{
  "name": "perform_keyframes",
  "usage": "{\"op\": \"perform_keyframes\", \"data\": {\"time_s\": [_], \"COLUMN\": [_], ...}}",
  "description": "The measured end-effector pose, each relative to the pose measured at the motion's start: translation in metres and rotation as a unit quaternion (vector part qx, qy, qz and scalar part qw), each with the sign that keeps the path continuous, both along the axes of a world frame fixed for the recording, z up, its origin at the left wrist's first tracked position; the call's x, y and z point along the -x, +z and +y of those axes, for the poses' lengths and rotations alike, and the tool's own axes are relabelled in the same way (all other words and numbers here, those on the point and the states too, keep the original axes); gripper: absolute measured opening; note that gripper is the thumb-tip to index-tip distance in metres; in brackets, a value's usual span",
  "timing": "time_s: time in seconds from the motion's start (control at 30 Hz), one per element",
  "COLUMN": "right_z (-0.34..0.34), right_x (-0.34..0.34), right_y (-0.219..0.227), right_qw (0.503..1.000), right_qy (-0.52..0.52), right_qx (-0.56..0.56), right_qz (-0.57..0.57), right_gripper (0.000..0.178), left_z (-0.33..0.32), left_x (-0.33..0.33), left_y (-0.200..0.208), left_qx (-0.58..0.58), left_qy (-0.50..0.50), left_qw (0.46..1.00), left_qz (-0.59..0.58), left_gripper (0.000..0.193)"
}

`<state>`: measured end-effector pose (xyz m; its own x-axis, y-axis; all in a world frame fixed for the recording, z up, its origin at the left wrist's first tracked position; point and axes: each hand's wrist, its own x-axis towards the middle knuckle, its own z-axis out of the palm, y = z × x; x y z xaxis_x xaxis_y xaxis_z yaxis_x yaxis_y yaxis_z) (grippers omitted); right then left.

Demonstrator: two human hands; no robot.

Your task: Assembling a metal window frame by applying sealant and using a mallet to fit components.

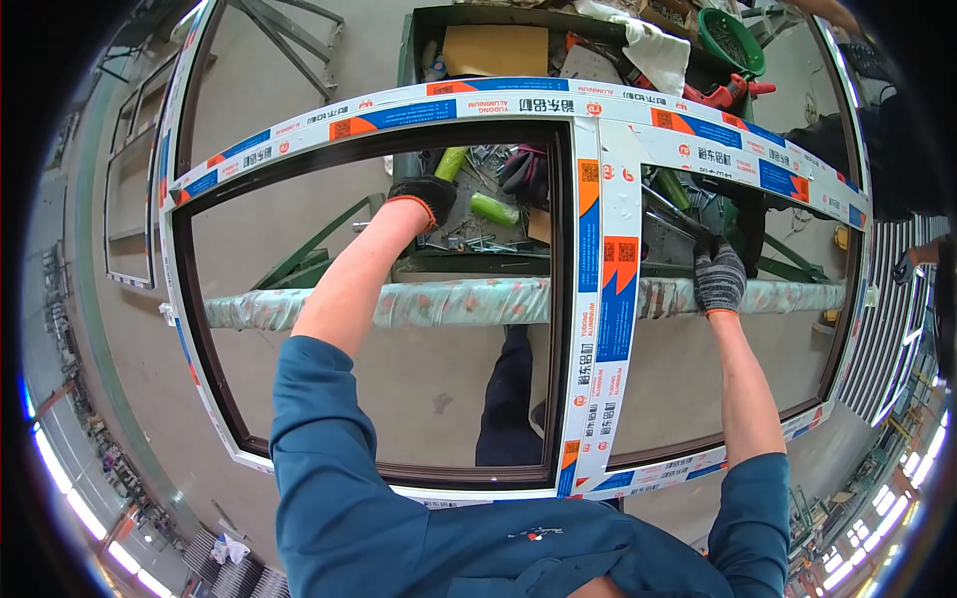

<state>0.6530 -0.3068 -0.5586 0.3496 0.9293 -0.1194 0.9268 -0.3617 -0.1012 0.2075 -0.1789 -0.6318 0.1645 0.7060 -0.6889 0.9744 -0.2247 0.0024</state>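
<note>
A large window frame [608, 299], dark inside and covered with white, blue and orange film, lies in front of me. My left hand [424, 202], in a black glove with an orange cuff, reaches through its left opening. Its fingers appear closed round a light green tube [452, 162]; the grip is partly hidden. Another green tube [494, 209] lies close by among loose metal hardware. My right hand [720, 277], in a grey and black glove, is over the right opening. It is closed on the near end of a long silver, rod-like tool [670, 211].
Beneath the frame runs a support bar [478, 303] wrapped in patterned cloth. A green bin [478, 262] beyond holds fasteners, dark gloves [524, 171] and cardboard. A green bowl [731, 42] and red-handled tool [726, 93] sit at the back. Another person [877, 149] stands at right.
</note>
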Motion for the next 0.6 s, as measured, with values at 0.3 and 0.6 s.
{"op": "perform_keyframes", "data": {"time_s": [0.3,0.6], "right_z": [-0.002,0.001], "right_x": [-0.003,0.003], "right_y": [0.002,0.006], "right_qw": [1.0,1.0], "right_qy": [-0.002,-0.015], "right_qx": [-0.003,0.02], "right_qz": [0.008,0.015], "right_gripper": [0.037,0.036], "left_z": [-0.021,-0.023], "left_x": [-0.023,-0.022], "left_y": [-0.001,-0.02], "left_qx": [0.018,-0.109], "left_qy": [-0.168,-0.02], "left_qw": [0.985,0.962], "left_qz": [-0.03,-0.248], "left_gripper": [0.027,0.03]}}
